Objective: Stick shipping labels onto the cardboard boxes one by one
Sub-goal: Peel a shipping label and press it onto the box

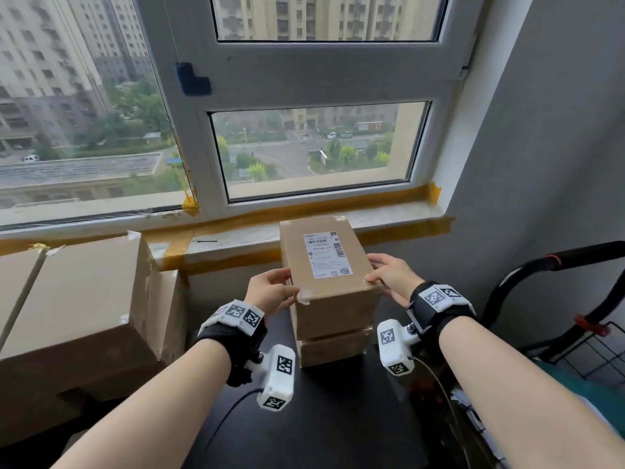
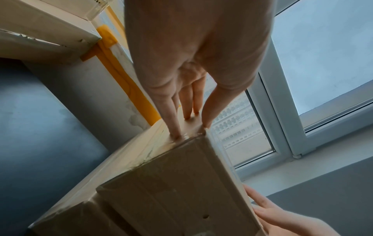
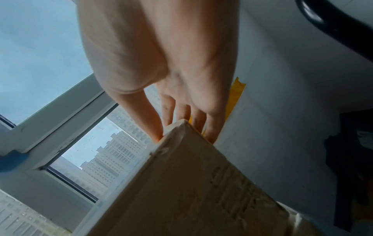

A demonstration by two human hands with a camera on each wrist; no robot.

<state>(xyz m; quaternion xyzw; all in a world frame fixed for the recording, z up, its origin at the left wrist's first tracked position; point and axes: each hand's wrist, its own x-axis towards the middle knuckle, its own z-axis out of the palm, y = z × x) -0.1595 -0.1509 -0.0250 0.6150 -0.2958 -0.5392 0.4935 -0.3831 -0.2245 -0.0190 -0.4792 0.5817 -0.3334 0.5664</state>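
A small cardboard box (image 1: pixel 338 309) with a white shipping label (image 1: pixel 326 253) stuck on its top sits on a second, flatter box (image 1: pixel 333 348). My left hand (image 1: pixel 291 282) grips the upper box's near left corner, thumb on the top edge and fingers down the side. My right hand (image 1: pixel 375 270) grips the near right corner the same way. In the left wrist view my left hand's fingers (image 2: pixel 173 124) press on the box (image 2: pixel 171 183), and my right hand (image 2: pixel 282 218) shows at its far side. The right wrist view shows my right hand (image 3: pixel 181 127) straddling the box corner (image 3: pixel 191 183).
Both boxes stand on a black table (image 1: pixel 321 418) under a window sill (image 1: pixel 236 231) edged with yellow tape. A large cardboard box (image 1: pixel 74 299) fills the left side. A cart with a black handle (image 1: pixel 558 262) and wire basket (image 1: pixel 592 350) stands at the right.
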